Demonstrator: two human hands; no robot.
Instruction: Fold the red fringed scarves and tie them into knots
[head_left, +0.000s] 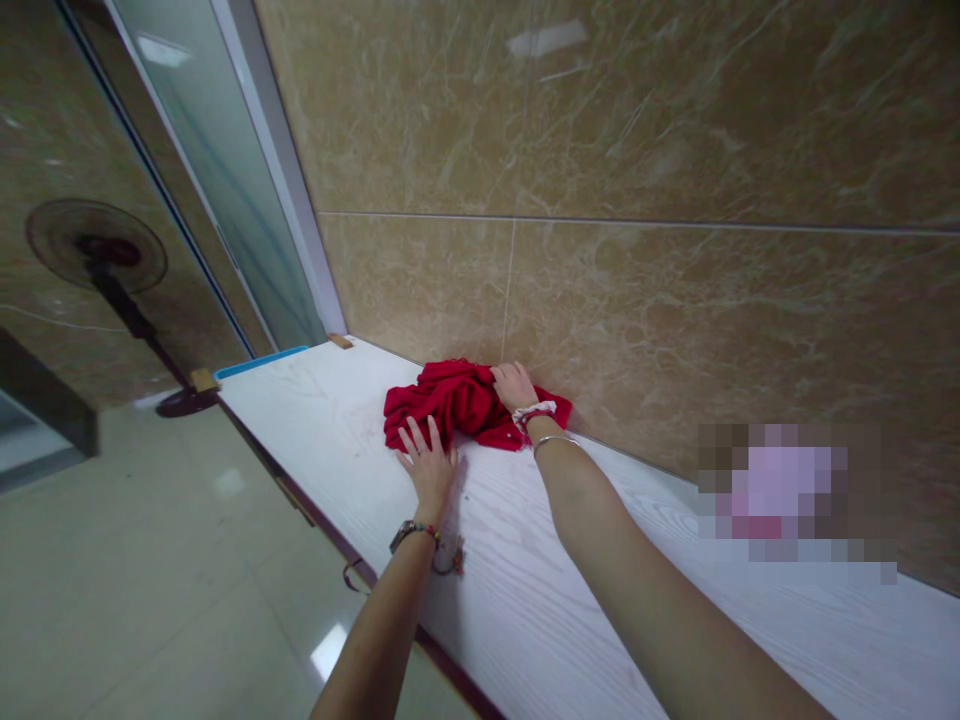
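A crumpled red garment [457, 400] lies on a white wood-grain table [525, 590] against the marble wall. My left hand [427, 460] rests at the near edge of the garment, its fingers spread flat on the table and touching the cloth. My right hand [514, 385] is on top of the garment near the wall, the fingers curled into the red fabric. Bracelets and a band sit on both wrists.
Tan marble tiles [637, 200] rise right behind the table. A black standing fan [97, 250] stands on the floor at left, beside a frosted glass door [217, 160]. A blurred pinkish patch [780, 495] lies at the right on the table.
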